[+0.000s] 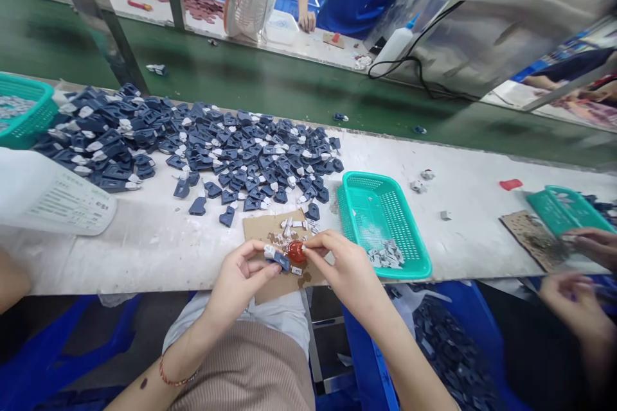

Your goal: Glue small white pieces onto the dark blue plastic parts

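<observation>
My left hand [245, 270] is closed, pinching a dark blue plastic piece [281, 261] with a white tip. Close beside it, my right hand [340, 263] pinches a small white bit [303, 248] at the edge of a round, glossy red object [295, 252]. Whether that bit touches the red object I cannot tell. Both hands are over a brown cardboard sheet [270, 292] at the table's front edge. Several small white plastic parts [295, 223] lie on the cardboard, among wet-looking stains.
Behind my hands spreads a large heap of blue-and-white pieces [241, 154]. A green basket [418, 250] holding small white parts stands right; a white bottle [58, 196] lies left. Beyond runs a green conveyor belt [202, 70]. A co-worker's hands [573, 295] are at far right.
</observation>
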`<state>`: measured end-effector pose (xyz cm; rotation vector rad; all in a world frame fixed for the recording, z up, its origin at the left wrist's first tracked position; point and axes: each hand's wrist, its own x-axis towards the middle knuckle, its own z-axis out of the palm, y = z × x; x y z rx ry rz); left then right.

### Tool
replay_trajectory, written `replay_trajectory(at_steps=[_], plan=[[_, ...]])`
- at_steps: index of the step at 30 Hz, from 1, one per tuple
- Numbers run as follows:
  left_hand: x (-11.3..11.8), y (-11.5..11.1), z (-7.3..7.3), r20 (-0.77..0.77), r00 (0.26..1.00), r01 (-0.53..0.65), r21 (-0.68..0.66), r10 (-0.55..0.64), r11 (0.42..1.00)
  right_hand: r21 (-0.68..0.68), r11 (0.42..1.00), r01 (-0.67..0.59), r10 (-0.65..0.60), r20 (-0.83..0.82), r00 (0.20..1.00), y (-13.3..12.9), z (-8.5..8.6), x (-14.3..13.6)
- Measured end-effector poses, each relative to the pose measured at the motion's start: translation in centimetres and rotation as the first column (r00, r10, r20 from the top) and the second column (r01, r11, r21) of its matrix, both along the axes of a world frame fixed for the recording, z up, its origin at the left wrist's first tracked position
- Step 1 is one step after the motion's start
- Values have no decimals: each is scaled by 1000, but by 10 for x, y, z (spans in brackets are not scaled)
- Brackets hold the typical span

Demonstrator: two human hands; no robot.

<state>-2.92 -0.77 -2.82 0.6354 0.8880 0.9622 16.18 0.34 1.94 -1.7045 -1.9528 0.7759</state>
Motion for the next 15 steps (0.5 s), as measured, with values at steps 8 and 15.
replay_trajectory(at_steps=[8, 15], plan=[[10, 0, 14, 42, 999, -27, 30, 26, 999, -372, 920, 124, -335, -582, 741, -6, 21, -2], [9, -3, 21, 58, 997, -51, 57, 48, 997, -420, 905, 68, -340, -617, 709, -9, 29, -19]])
